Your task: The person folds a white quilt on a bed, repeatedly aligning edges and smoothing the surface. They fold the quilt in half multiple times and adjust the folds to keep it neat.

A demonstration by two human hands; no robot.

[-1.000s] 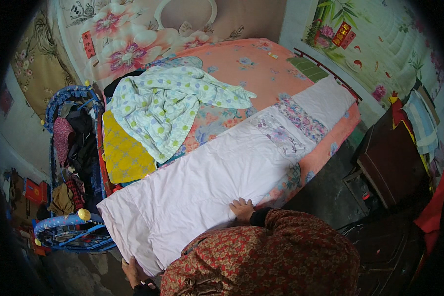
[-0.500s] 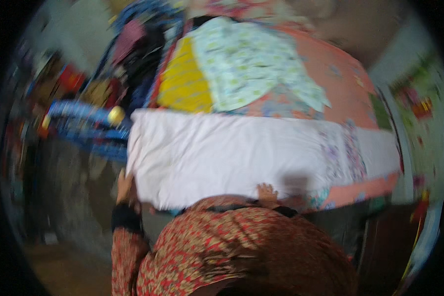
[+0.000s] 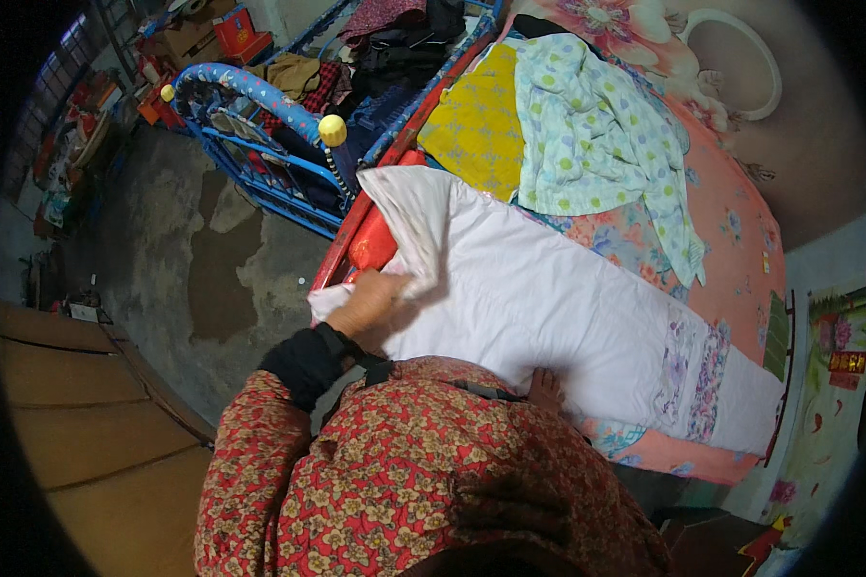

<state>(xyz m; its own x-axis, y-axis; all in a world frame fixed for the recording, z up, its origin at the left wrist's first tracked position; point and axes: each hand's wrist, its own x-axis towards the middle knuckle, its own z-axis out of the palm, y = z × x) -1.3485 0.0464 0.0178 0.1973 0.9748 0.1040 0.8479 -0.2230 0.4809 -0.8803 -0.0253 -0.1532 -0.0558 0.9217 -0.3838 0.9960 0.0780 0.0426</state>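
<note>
A long white quilt (image 3: 519,279) with a floral band near its right end lies folded across the near side of the bed. My left hand (image 3: 373,303) grips its left edge, fingers closed around the cloth, and that corner is lifted and folded back. Beneath the raised corner a shiny red bundle (image 3: 373,242) shows beside the red bed rail (image 3: 335,258). My right hand (image 3: 545,388) rests on the quilt's near edge with fingers stretched out, partly hidden by my flowered jacket.
A dotted light-blue garment (image 3: 601,125) and a yellow cloth (image 3: 478,120) lie on the orange floral bedsheet (image 3: 717,183). A blue metal cot (image 3: 260,183) piled with clothes stands against the bed's left side. Wooden furniture (image 3: 97,404) is at lower left.
My left hand has moved from the quilt's left side to grip and lift its corner inward, uncovering the red bundle. My right hand stays at the near edge. The view has turned left.
</note>
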